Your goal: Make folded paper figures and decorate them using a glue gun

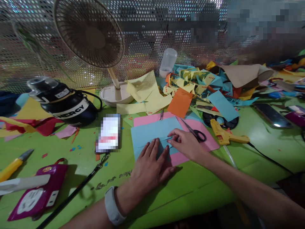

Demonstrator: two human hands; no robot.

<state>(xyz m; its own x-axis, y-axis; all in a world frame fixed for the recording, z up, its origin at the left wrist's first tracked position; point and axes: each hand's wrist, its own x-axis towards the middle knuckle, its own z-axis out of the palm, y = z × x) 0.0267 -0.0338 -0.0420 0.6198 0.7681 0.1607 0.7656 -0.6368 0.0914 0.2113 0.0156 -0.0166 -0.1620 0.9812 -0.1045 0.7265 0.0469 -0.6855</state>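
Note:
A light-blue sheet of paper (pixel 145 133) lies on pink paper (pixel 211 144) in the middle of the green table. My left hand (pixel 152 160) rests on the blue sheet with its fingers stretched out, pressing it down. At the sheet's right part, my right hand (pixel 182 143) has its fingers pinched around a narrow blue paper strip (pixel 165 138), close to my left fingertips. Black-handled scissors (pixel 199 135) lie on the pink paper just beyond my right hand. An orange paper piece (pixel 180 102) lies behind the sheets.
A yellow glue gun (pixel 225 133) with a cord lies at the right, near a phone (pixel 271 115). A fan (pixel 114 92), a black bottle (pixel 69 105) and a heap of paper scraps (pixel 190 79) stand behind. Left are a lit phone (pixel 108 133), a purple case (pixel 40 190) and a yellow-handled cutter (pixel 14 163).

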